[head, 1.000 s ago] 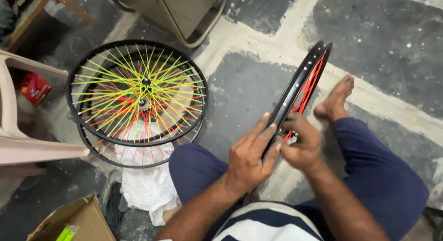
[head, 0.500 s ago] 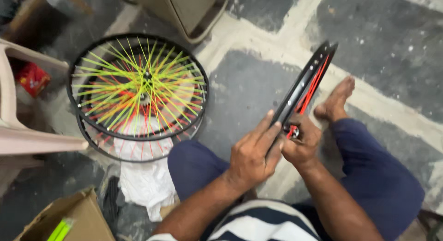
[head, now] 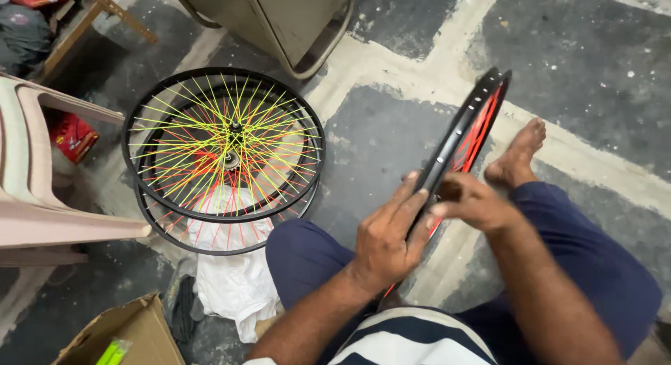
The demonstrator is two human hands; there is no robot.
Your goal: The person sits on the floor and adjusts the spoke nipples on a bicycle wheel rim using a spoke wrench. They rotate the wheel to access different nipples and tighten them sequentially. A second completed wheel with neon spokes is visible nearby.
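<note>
A black bicycle wheel rim (head: 467, 131) with red spokes stands on edge between my knees, seen nearly edge-on. My left hand (head: 386, 237) lies flat against the rim's near side and steadies it. My right hand (head: 470, 200) is closed on the rim from the right, fingers pinched at the spoke area. My bare right foot (head: 517, 155) rests on the floor just beyond the rim.
Two stacked wheels (head: 225, 155) with yellow and red spokes lie flat on the floor at left, above a white cloth (head: 234, 285). A plastic chair (head: 42, 190) stands at far left, a cardboard box (head: 126, 335) at bottom left, a metal cabinet (head: 279, 19) at the top.
My left hand has slid up along the rim and flattened against it. My right hand shifted slightly upward on the rim; the wheel stays upright.
</note>
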